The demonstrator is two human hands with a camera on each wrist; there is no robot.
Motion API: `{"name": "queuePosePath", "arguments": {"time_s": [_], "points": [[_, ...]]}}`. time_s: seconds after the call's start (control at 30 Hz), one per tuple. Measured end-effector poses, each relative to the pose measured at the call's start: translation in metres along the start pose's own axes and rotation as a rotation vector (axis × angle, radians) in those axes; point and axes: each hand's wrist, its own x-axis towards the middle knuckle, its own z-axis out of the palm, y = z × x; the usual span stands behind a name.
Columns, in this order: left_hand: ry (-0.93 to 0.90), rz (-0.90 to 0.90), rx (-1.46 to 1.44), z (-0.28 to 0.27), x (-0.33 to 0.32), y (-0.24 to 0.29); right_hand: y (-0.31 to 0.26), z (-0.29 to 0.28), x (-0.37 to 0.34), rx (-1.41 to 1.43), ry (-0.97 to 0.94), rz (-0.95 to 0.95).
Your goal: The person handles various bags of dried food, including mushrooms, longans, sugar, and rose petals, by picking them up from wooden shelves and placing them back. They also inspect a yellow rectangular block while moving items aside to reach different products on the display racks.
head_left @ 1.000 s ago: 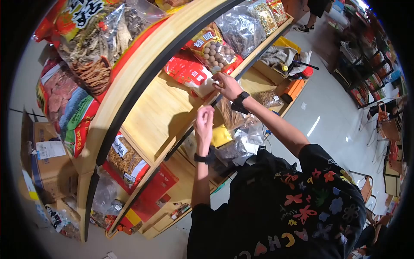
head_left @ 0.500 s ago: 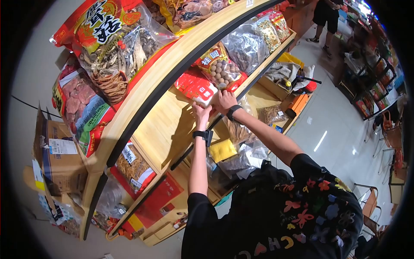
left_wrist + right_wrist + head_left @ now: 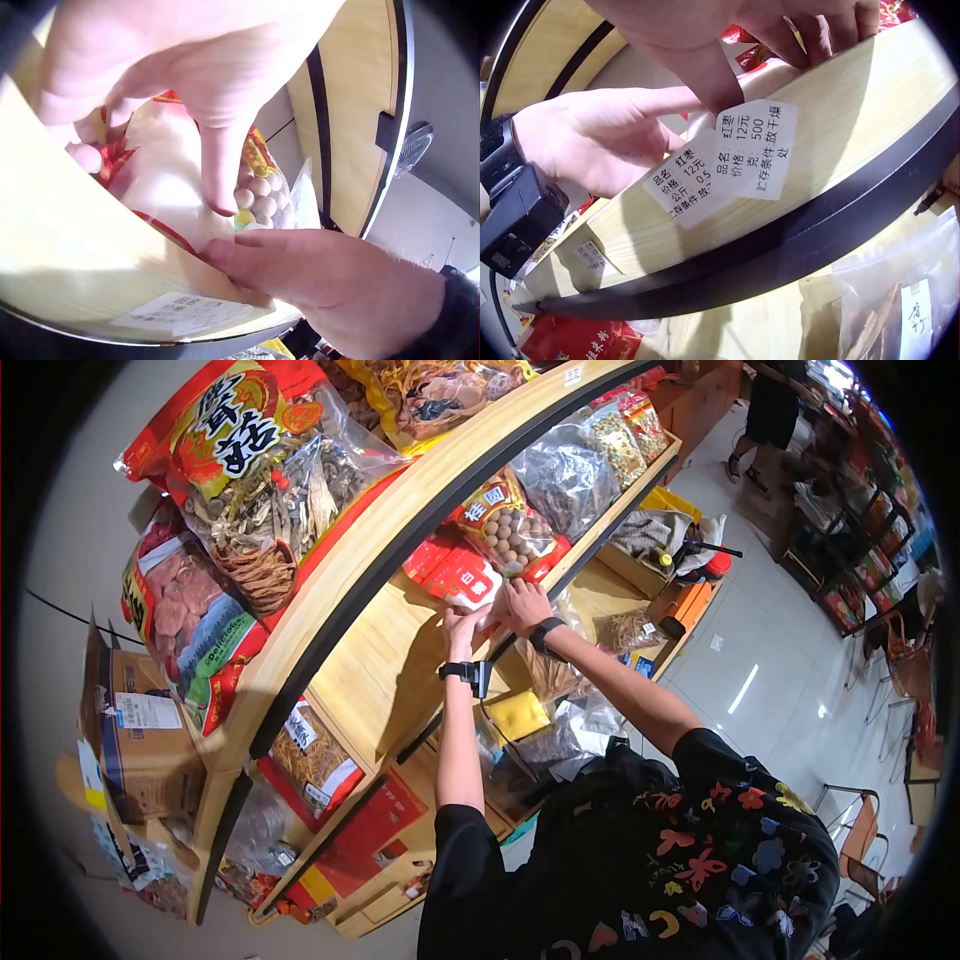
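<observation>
A red and white bag of white sugar (image 3: pixel 470 582) lies in the upper shelf bin, beside a bag of dried longans (image 3: pixel 512 538). My left hand (image 3: pixel 461 632) grips the sugar bag's near end; in the left wrist view the thumb presses one side of the white bag (image 3: pixel 165 154) and the fingers curl at the other. Close on its right, my right hand (image 3: pixel 525 607) holds the same end at the front board. In the right wrist view its thumb rests by the price labels (image 3: pixel 757 146), its fingertips hidden behind the board (image 3: pixel 832 135).
Big bags of dried mushrooms (image 3: pixel 260 490) stand on the top ledge at left. A clear bag (image 3: pixel 568 470) lies beyond the longans. Below are a yellow packet (image 3: pixel 518 715) and bags of dried goods. A cardboard box (image 3: pixel 150 730) stands at left; another person stands far right.
Both hands have moved forward from the air before the shelf onto the sugar bag and now hold its near end. The head view has shifted slightly.
</observation>
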Motion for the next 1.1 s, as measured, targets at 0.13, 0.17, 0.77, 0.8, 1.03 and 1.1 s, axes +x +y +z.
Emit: {"name": "queuePosePath", "arguments": {"time_s": [0.13,0.17,0.77,0.8,1.03,1.1], "points": [[-0.048,0.004,-0.139,0.002,-0.005,0.008,-0.001,0.001,-0.001,0.005,0.002,0.003],[-0.049,0.004,-0.139,0.005,-0.005,0.009,-0.001,0.001,-0.002,0.004,0.003,0.003],[-0.222,-0.045,-0.509,0.001,-0.004,0.029,0.003,0.002,-0.009,0.099,0.017,-0.024],[-0.264,-0.068,-0.511,-0.001,-0.003,0.030,0.003,0.001,-0.010,0.100,0.018,-0.023],[-0.282,-0.112,-0.510,-0.009,-0.004,0.032,0.005,-0.006,-0.013,0.163,0.004,-0.094],[-0.279,-0.080,-0.512,-0.012,-0.007,0.033,0.007,-0.004,-0.011,0.165,-0.009,-0.098]]}}
